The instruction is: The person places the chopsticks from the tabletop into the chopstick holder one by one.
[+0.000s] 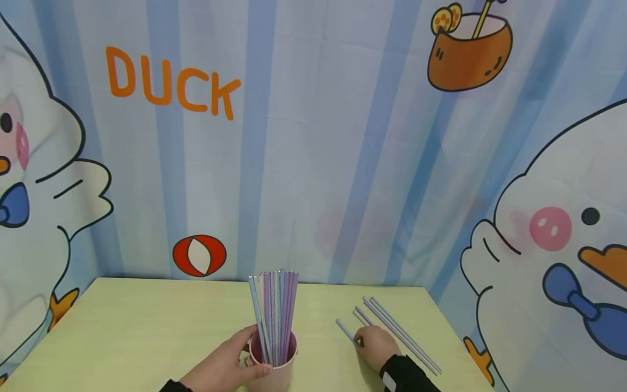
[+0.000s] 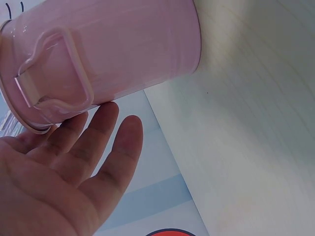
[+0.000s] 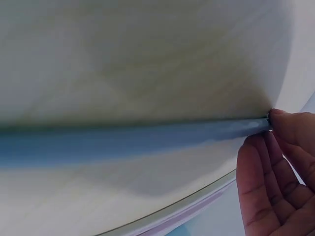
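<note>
A pink cup (image 1: 274,378) with a small wire handle stands on the table, holding a bunch of blue, pink and purple straws (image 1: 279,310) upright. My left hand (image 1: 222,362) grips it near the rim, thumb in front and fingers round the far side. In the left wrist view the fingertips (image 2: 110,110) lie along the wall of the cup (image 2: 138,44). To the right, my right hand (image 1: 379,348) pinches a blue straw (image 1: 345,329) low over the table. The right wrist view shows thumb and fingers at one end of that straw (image 3: 123,142).
Several loose straws (image 1: 401,329) lie slantwise beside and beyond my right hand on the pale yellow table (image 1: 147,332). A striped curtain (image 1: 303,163) with duck drawings hangs behind the table and at its sides.
</note>
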A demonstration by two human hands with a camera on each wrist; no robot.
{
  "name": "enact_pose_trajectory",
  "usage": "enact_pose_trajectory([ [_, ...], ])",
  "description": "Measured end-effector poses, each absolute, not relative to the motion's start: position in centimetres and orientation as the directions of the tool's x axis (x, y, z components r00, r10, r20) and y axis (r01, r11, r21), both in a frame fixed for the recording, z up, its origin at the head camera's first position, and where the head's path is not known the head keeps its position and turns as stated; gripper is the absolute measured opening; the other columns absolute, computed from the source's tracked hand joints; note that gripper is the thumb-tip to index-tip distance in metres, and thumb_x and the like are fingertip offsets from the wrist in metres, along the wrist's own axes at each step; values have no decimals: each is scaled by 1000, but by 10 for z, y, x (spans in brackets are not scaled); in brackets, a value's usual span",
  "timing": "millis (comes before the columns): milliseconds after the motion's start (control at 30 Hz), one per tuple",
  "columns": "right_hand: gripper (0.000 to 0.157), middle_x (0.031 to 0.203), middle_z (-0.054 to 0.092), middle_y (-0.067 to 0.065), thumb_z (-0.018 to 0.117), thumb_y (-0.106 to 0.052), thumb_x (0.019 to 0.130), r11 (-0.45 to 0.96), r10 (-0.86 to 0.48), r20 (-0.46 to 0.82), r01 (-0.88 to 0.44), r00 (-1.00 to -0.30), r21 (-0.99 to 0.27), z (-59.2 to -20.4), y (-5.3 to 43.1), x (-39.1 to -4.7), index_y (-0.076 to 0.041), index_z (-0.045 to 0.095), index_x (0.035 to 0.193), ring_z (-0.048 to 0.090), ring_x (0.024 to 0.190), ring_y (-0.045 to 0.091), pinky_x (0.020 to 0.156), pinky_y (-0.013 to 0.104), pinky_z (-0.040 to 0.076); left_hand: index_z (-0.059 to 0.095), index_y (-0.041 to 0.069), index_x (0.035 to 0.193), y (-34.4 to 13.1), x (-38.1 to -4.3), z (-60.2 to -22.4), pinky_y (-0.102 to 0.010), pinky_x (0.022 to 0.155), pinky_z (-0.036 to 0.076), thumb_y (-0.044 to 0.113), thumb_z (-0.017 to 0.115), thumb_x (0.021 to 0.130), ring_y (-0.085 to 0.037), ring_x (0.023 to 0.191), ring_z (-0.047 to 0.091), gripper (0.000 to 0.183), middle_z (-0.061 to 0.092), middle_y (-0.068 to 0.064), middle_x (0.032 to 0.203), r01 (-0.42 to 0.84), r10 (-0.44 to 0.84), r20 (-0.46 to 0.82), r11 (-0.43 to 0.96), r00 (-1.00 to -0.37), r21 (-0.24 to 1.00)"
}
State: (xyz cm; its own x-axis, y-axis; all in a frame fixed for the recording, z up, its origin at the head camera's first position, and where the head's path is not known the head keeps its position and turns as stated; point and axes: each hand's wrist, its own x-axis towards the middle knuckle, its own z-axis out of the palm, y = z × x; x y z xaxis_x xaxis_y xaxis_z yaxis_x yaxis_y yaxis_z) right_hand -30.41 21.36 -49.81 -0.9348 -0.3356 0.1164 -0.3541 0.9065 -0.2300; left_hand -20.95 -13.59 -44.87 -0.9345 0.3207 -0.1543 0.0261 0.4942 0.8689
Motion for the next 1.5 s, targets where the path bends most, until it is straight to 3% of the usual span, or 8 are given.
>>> enact_pose_trajectory([
  [400,13,69,59,-6,74,-6,76,861,-409,96,-419,-907,-287,-493,193,-295,-12,70,86,48,60,7,57,31,46,29,16,148,-135,-209,-449,-71,92,38,52,73,75,-32,113,46,93,43,-15,141,12,315,-165,492,-935,870],
  [933,21,82,62,-3,67,-7,85,773,-468,110,-467,-877,-429,-473,182,-297,-9,68,106,50,66,7,56,29,45,30,17,147,-134,-210,-450,-70,93,38,53,74,74,-32,115,46,92,43,-14,141,16,316,-163,494,-935,869],
  [1233,23,87,63,-1,62,-10,90,713,-401,188,-434,-897,-551,-441,168,-295,-9,65,112,55,74,10,64,31,50,29,17,147,-136,-211,-452,-70,93,38,52,74,75,-32,115,45,92,42,-15,142,16,322,-163,487,-933,873],
  [1500,21,88,61,3,63,-11,89,580,-264,289,-391,-920,-715,-411,151,-295,-9,64,110,56,78,15,64,34,50,30,16,147,-137,-210,-450,-70,93,38,54,72,75,-32,117,44,92,42,-14,143,28,326,-154,491,-933,871],
])
